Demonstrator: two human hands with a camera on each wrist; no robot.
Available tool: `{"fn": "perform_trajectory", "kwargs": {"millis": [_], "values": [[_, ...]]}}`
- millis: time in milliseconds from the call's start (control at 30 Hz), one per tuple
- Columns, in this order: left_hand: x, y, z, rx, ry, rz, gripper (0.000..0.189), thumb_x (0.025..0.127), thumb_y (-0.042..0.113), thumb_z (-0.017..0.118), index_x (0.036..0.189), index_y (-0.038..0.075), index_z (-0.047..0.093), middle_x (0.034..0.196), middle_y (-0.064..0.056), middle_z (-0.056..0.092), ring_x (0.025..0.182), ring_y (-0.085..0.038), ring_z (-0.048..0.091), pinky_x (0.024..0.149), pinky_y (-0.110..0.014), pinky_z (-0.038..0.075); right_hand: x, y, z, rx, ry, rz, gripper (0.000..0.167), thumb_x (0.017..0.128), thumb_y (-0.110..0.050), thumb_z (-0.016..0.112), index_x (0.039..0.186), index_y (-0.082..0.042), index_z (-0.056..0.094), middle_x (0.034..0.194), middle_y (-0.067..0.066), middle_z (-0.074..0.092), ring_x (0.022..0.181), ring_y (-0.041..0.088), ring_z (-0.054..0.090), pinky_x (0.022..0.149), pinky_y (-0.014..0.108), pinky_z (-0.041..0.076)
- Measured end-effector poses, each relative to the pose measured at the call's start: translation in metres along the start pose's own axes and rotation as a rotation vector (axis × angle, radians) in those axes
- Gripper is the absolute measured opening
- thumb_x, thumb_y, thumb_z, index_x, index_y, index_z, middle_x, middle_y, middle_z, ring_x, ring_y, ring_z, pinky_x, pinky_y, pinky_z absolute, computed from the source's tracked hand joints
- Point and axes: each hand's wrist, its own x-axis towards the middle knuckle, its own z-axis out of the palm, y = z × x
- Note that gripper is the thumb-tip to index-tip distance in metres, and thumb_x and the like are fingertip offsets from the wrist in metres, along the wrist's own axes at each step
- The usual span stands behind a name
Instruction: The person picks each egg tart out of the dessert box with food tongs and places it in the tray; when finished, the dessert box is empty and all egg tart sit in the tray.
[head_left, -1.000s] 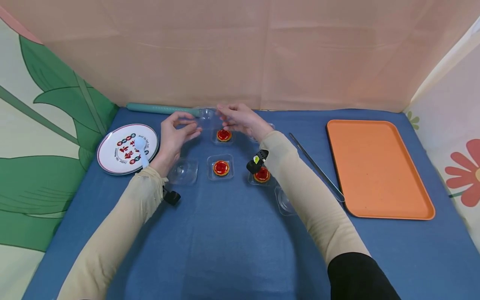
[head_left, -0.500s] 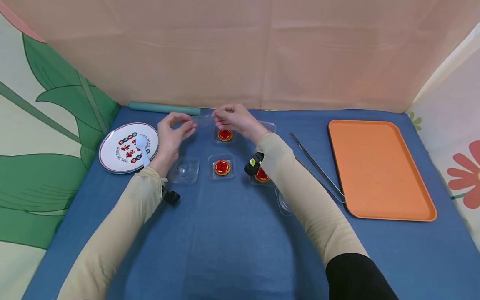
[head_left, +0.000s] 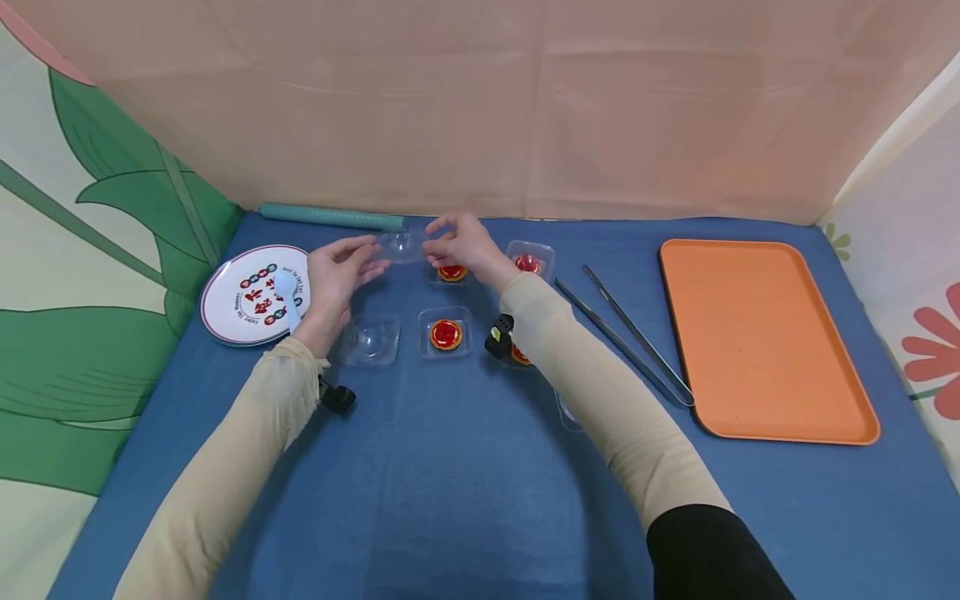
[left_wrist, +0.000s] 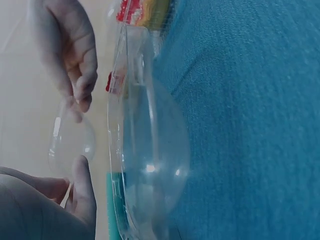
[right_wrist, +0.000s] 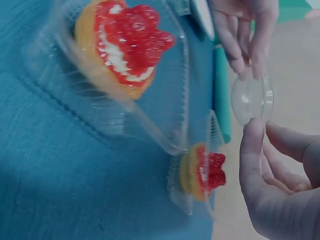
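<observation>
left hand (head_left: 334, 279) and right hand (head_left: 465, 250) pinch a domed lid (head_left: 401, 247) at eleven o'clock from a red-topped tart (head_left: 446, 334), trayed but uncovered; lidding seems unfinished.

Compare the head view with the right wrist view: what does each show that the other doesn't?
Only the head view: the orange tray and the tongs.

Only the right wrist view, legibly: white streaks beside a tart's red topping.

Both: the clear domed piece between left fingers and right fingers, the teal rod, and clear containers with tarts.
</observation>
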Motion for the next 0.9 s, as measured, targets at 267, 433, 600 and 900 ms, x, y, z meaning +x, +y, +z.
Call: {"fn": "perform_trajectory", "kwargs": {"millis": [267, 433, 600, 900], "values": [[-0.001, -0.001, -0.006, 0.020, 0.010, -0.027, 0.035, 0.105, 0.009, 0.071, 0.135, -0.009, 0.069, 0.114, -0.018, 0.076, 0.079, -0.012, 0.079, 0.080, -0.025, 0.065, 0.002, 0.007, 0.008, -0.171, 0.048, -0.034, 0.032, 0.102, -0.003, 0.073, 0.132, 0.007, 0.064, 0.105, 0.022, 0.078, 0.096, 0.039, 0.076, 0.086, 0.044, 0.066], [-0.001, -0.001, -0.010, 0.024, 0.016, -0.038, 0.036, 0.104, 0.003, 0.071, 0.136, -0.011, 0.066, 0.115, -0.021, 0.076, 0.076, -0.012, 0.078, 0.079, -0.027, 0.066, 0.002, 0.004, 0.015, -0.237, 0.063, -0.077, 0.029, 0.104, -0.003, 0.071, 0.131, 0.006, 0.069, 0.108, 0.020, 0.077, 0.094, 0.033, 0.077, 0.083, 0.038, 0.067], [-0.001, -0.002, -0.016, 0.043, 0.028, -0.078, 0.041, 0.105, 0.005, 0.069, 0.143, -0.007, 0.062, 0.120, -0.020, 0.074, 0.078, -0.012, 0.079, 0.081, -0.028, 0.066, 0.003, 0.003, 0.019, -0.252, 0.006, -0.075, 0.035, 0.109, -0.007, 0.063, 0.142, 0.005, 0.065, 0.122, 0.019, 0.073, 0.100, 0.028, 0.075, 0.086, 0.030, 0.065], [0.000, -0.003, -0.024, 0.084, 0.013, -0.118, 0.040, 0.106, 0.006, 0.067, 0.144, -0.008, 0.062, 0.138, -0.030, 0.064, 0.087, -0.013, 0.079, 0.093, -0.032, 0.062, 0.004, 0.001, 0.027, -0.244, -0.057, -0.055, 0.042, 0.112, -0.008, 0.057, 0.152, 0.006, 0.055, 0.126, 0.023, 0.070, 0.110, 0.032, 0.072, 0.092, 0.032, 0.063]]}}
